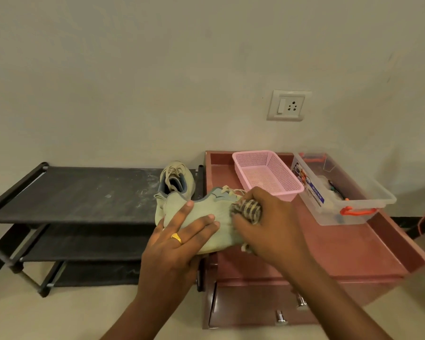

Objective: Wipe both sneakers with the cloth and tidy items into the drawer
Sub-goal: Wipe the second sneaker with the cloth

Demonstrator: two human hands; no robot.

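Note:
A pale green sneaker (206, 212) lies on its side between my hands, over the gap between the shoe rack and the cabinet. My left hand (179, 239) grips its heel and sole side. My right hand (268, 222) presses a bunched brown-and-cream striped cloth (247, 209) against the sneaker's upper near the laces. The second sneaker (176, 180) stands on the top shelf of the black shoe rack (84, 192), at its right end. The cabinet's drawer (255, 307) below my arms is slightly pulled out, with two metal knobs.
A reddish-brown cabinet top (341, 246) with a raised rim holds an empty pink mesh basket (268, 175) and a clear plastic box (341, 192) with orange clips and small items inside. A wall socket (288, 105) sits above. Dusty rack shelves extend left.

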